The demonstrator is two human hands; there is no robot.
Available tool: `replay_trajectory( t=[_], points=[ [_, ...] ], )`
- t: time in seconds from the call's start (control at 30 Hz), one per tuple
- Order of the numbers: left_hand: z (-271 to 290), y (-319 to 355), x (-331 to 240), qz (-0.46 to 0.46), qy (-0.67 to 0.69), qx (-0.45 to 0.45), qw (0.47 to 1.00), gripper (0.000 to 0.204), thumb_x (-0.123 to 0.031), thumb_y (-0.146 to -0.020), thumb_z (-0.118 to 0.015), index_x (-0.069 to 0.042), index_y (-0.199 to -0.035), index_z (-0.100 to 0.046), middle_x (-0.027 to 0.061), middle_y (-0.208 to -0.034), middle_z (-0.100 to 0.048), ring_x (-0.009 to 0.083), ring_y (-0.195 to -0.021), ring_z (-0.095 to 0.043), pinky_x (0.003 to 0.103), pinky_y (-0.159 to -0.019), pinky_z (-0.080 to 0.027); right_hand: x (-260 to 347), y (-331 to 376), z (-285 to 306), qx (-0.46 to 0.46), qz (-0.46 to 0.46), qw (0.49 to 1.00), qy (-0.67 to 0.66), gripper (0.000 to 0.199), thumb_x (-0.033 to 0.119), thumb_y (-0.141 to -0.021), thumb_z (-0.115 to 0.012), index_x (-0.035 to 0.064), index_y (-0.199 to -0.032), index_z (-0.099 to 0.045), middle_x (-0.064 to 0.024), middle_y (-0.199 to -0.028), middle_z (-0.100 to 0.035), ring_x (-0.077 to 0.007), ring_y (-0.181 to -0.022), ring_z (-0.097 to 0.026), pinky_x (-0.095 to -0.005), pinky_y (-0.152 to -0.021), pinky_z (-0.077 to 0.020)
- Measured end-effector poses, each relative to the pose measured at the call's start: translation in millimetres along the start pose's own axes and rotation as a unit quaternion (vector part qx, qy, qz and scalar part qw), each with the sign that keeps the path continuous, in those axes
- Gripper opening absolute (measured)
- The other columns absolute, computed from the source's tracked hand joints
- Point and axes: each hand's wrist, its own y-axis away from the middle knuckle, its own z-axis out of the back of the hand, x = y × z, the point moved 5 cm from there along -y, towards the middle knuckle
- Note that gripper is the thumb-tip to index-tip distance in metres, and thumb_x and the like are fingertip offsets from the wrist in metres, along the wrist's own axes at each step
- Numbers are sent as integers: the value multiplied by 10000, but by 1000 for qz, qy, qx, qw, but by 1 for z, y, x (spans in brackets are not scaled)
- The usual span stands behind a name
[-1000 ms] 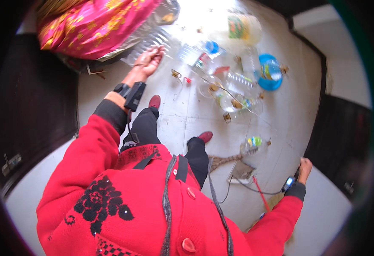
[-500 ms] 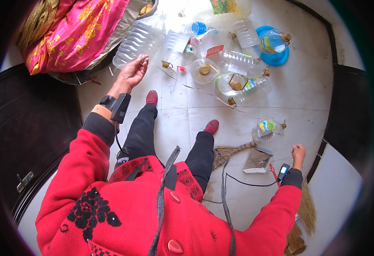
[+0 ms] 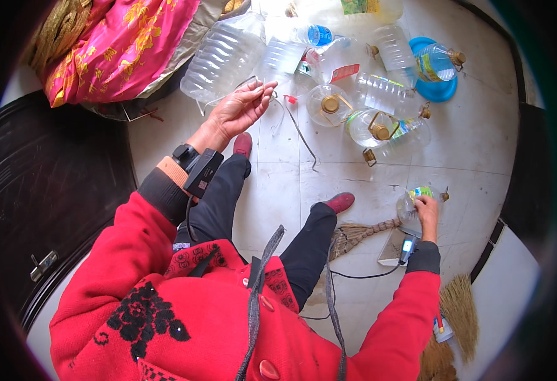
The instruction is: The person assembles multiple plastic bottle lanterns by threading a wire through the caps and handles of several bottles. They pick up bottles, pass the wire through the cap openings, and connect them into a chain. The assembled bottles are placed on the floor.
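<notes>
My left hand is raised in front of me, palm up, its fingers pinched on a thin bent wire that trails down toward the floor. Low at the right, my right hand grips a small clear bottle with a green label, lying on the tiled floor. Both wrists carry small black devices over red sleeves. My red shoes stand between the two hands.
Several large clear plastic bottles lie on the floor ahead, beside a blue dish. A pink and yellow cloth is piled at the upper left. A broom and metal dustpan lie by my right foot.
My right hand has reached up from beside the dustpan and closed on the small bottle. My left hand has drawn nearer with the wire.
</notes>
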Motion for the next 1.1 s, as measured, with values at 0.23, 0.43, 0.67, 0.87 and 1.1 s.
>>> replay_trajectory(
  t=[0.23,0.43,0.67,0.87,1.1],
  points=[
    [13,2,37,46,-156,-85,983,144,-147,-854,-527,-60,-969,-534,24,-725,-571,25,-502,-440,130,-446,-363,141,9,-63,83,127,970,-192,310,159,-731,-602,4,-998,-583,-113,-863,-624,-173,-799,-586,-269,-727,-453],
    [2,12,89,135,-324,-60,934,216,-238,-863,-521,-73,-995,-568,-55,-543,-457,17,-421,-318,163,-375,-235,272,41,-87,198,165,910,-325,313,224,-802,-577,10,-1030,-578,-63,-906,-616,-122,-833,-568,-232,-741,-432],
    [-10,5,115,153,-345,1,926,233,-180,-865,-498,-91,-1078,-528,-27,-551,-470,29,-445,-369,168,-405,-241,295,51,-108,302,23,798,-521,334,282,-815,-575,26,-1029,-561,-62,-846,-627,-109,-720,-593,-223,-637,-465],
    [-10,7,137,178,-385,35,905,218,-153,-858,-489,-99,-1061,-544,-22,-539,-455,34,-445,-387,182,-400,-242,277,48,-113,251,38,753,-607,300,103,-809,-565,22,-1089,-492,-85,-913,-609,-129,-751,-596,-253,-672,-495],
    [-14,17,151,208,-456,84,861,222,-163,-870,-464,-76,-1049,-562,-36,-501,-437,24,-428,-369,175,-400,-237,244,34,-89,131,-24,739,-661,208,188,-838,-532,36,-981,-522,-108,-833,-624,-154,-704,-607,-253,-632,-494]
  ],
)
